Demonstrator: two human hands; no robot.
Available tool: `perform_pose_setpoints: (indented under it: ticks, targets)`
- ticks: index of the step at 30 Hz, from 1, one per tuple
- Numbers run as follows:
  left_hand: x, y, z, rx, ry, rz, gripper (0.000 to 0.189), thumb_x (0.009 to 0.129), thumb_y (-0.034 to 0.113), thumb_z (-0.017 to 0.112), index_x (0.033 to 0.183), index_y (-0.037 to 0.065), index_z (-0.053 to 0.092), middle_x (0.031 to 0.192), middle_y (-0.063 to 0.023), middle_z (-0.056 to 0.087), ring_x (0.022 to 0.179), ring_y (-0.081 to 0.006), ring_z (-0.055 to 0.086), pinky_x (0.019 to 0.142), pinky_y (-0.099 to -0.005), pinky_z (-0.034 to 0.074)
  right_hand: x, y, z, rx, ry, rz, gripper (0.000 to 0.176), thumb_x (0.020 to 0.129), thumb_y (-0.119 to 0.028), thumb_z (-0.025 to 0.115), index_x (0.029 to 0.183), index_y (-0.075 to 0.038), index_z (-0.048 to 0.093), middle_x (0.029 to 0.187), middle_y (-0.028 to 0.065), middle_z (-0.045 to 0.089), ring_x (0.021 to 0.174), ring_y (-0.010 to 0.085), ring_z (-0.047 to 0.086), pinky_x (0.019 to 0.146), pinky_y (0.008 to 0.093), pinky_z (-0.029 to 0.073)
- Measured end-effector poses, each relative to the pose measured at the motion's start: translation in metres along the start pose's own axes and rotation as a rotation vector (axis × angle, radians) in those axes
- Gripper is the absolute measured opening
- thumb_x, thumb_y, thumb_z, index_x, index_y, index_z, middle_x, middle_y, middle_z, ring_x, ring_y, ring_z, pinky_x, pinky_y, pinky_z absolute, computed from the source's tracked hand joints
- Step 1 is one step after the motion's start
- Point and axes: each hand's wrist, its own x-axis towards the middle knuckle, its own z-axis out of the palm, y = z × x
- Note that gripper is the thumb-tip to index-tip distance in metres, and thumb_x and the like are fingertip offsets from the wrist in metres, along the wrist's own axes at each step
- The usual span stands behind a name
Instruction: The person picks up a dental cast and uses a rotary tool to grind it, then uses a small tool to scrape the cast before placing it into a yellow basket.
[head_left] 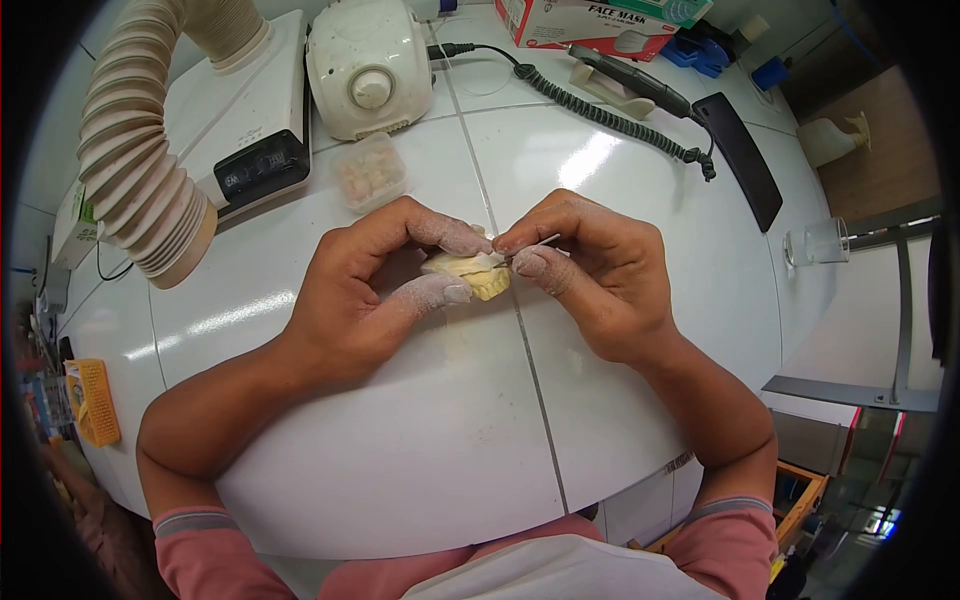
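Near the middle of the view, my left hand [385, 275] pinches a yellow dental cast [487, 285] between thumb and fingers. A whitish piece lies along the top of the cast, partly behind my fingertips. My right hand [600, 265] grips a thin metal instrument [546, 240], whose end shows past the fingers. Its working tip meets the cast, or lies right beside it; the fingers hide which. Pale dust coats the fingertips of both hands.
Behind my hands are a small plastic box [368, 172], a white control unit [370, 70] and a corded handpiece [630, 80]. A ribbed suction hose [135, 140] hangs at left. A black phone-like slab [738, 160], a glass [818, 243] and an orange basket [93, 402] stand near the edges.
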Motion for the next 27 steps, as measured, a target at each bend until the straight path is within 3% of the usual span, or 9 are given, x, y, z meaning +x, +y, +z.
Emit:
perform_pose_setpoints:
  ticks: [10, 27]
  targets:
    - [-0.0001, -0.0054, -0.002, 0.023, -0.022, 0.026, 0.032, 0.097, -0.005, 0.074, 0.127, -0.001, 0.064, 0.129, -0.0148, 0.068, 0.124, -0.0224, 0.068, 0.113, -0.0419, 0.053, 0.0011, 0.0017, 0.0003, -0.029, -0.049, 0.11, 0.016, 0.111, -0.016, 0.065, 0.111, 0.0, 0.067, 0.085, 0.0008, 0.062, 0.077, 0.0059, 0.053, 0.07, 0.025, 0.044]
    - [0.0006, -0.0036, 0.0006, 0.001, -0.018, 0.013, 0.031, 0.095, -0.006, 0.076, 0.124, -0.001, 0.067, 0.127, -0.014, 0.07, 0.123, -0.0222, 0.069, 0.112, -0.041, 0.053, 0.0007, 0.0019, -0.0025, -0.013, -0.091, 0.187, 0.016, 0.11, -0.017, 0.066, 0.111, -0.001, 0.063, 0.087, 0.0009, 0.061, 0.079, 0.0068, 0.053, 0.071, 0.0258, 0.044]
